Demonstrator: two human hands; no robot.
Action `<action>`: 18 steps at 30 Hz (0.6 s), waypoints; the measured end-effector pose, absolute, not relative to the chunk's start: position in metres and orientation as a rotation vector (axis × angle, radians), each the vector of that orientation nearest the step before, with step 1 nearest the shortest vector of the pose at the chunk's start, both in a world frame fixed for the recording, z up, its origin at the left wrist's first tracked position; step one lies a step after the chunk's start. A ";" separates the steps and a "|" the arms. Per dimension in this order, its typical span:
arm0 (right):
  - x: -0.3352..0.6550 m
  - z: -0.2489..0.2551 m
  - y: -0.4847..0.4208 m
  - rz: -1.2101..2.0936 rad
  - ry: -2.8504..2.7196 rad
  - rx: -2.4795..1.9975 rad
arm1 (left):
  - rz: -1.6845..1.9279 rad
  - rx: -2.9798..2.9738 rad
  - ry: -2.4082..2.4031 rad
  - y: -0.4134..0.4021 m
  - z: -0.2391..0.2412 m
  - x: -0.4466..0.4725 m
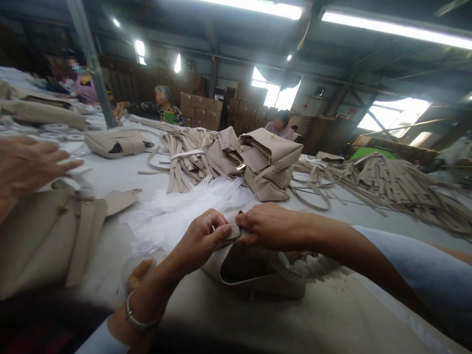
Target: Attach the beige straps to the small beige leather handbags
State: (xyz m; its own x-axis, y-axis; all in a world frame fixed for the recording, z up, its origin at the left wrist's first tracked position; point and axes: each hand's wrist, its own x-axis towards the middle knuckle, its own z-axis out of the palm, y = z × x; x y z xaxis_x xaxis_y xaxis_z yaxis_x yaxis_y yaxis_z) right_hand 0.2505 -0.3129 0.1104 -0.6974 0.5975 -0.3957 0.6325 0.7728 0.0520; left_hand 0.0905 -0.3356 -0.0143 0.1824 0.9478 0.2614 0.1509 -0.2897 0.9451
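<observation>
In front of me a beige handbag (258, 282) lies on the table, its dark opening facing me. My left hand (206, 236) pinches a beige strap (233, 232) at the bag's upper edge. Close against it, my right hand (267, 226) is closed on the same strap, with a small dark piece showing at its fingertips. Crumpled clear plastic (309, 265) sits beside the bag under my right forearm. White tissue-like sheets (188, 206) are heaped just beyond my left hand.
Another person's hand (31, 164) reaches in at left over a second beige bag (33, 236). Farther back stand more beige bags (271, 157), strap bundles (188, 157) and a large strap pile (391, 182). A tape roll (138, 270) lies by my left wrist. Co-workers sit across the table.
</observation>
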 end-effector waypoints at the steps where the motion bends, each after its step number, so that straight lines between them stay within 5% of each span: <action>1: 0.248 0.113 -0.313 -0.116 2.544 0.944 | 1.188 1.607 1.082 -0.336 -0.016 0.090; 6: 0.243 0.119 -0.299 -0.179 2.446 0.953 | 1.166 1.563 1.110 -0.338 -0.018 0.087; 12: 0.265 0.136 -0.276 -1.112 2.252 0.941 | 1.142 1.524 1.170 -0.341 -0.019 0.085; 18: 0.276 0.139 -0.292 -0.564 2.268 1.099 | 1.178 1.481 1.124 -0.338 -0.026 0.087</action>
State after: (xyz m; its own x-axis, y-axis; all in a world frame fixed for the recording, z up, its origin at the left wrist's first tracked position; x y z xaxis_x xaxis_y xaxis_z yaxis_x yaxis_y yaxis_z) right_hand 0.2759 -0.2917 0.1386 -0.5129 0.5746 -0.6377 0.8063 0.5774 -0.1282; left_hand 0.0866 -0.3383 -0.0265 0.1307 0.9785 0.1596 0.1136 -0.1747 0.9780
